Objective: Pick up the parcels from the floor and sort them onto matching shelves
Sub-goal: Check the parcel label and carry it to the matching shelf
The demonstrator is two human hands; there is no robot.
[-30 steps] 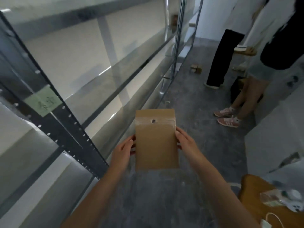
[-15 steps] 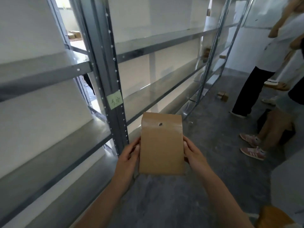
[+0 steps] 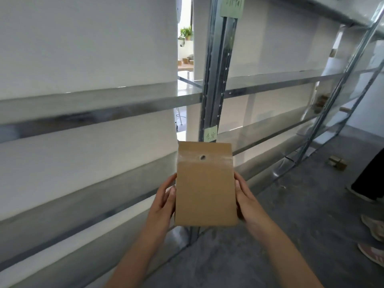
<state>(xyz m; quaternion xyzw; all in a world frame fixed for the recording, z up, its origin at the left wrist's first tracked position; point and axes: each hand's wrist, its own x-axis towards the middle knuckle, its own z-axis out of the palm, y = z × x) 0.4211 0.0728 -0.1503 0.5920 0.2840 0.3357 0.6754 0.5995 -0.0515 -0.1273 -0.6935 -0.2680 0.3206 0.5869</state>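
- Your view has tilted upward and swung left since a second ago, so the metal shelves [image 3: 124,104] now fill most of the frame instead of the floor.
- The green label [image 3: 211,134] on the upright post [image 3: 216,80] now sits just above the brown parcel [image 3: 204,183]; earlier it was off to the left.
- A second green label [image 3: 232,5] has come into view at the top of the post.
- The bystanders have slid to the right edge; only a dark trouser leg [image 3: 372,179] and pink shoes [image 3: 374,227] show.
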